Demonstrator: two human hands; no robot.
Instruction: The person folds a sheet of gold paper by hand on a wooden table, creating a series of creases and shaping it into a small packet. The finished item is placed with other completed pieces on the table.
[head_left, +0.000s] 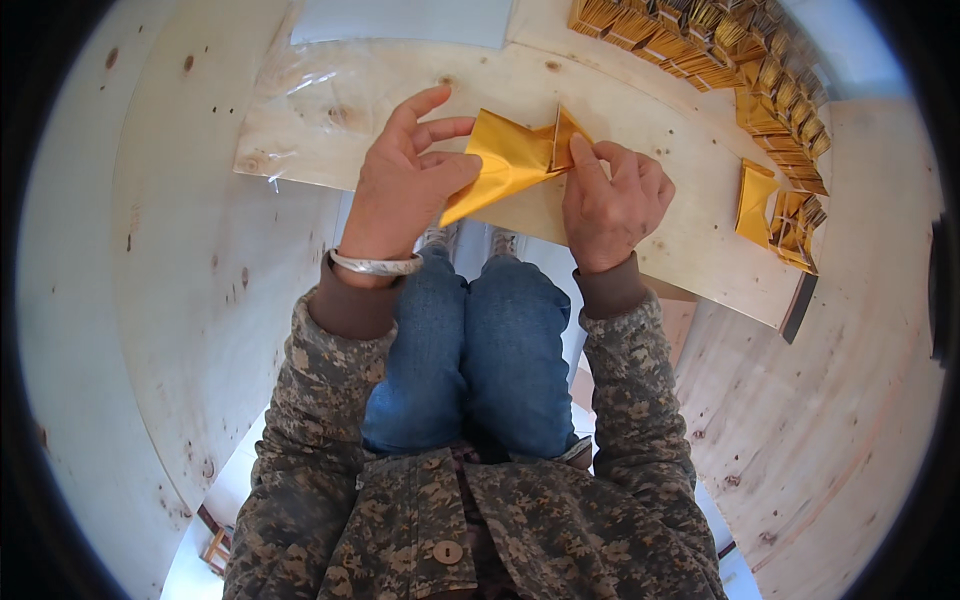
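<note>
A sheet of shiny gold paper (pixel 505 160), partly folded, is held above the front edge of a plywood board (pixel 650 110). My left hand (pixel 405 180) grips its left side with thumb and fingers, the index finger raised. My right hand (pixel 610 195) pinches the folded right corner between thumb and forefinger. A silver bangle (pixel 378 265) sits on my left wrist.
Rows of folded gold paper pieces (pixel 745 60) line the board's far right edge, with a few more (pixel 775 210) at its right end. A clear plastic sheet (pixel 300 85) lies on the board's left. Plywood walls surround; my jeans-covered knees (pixel 480 340) are below.
</note>
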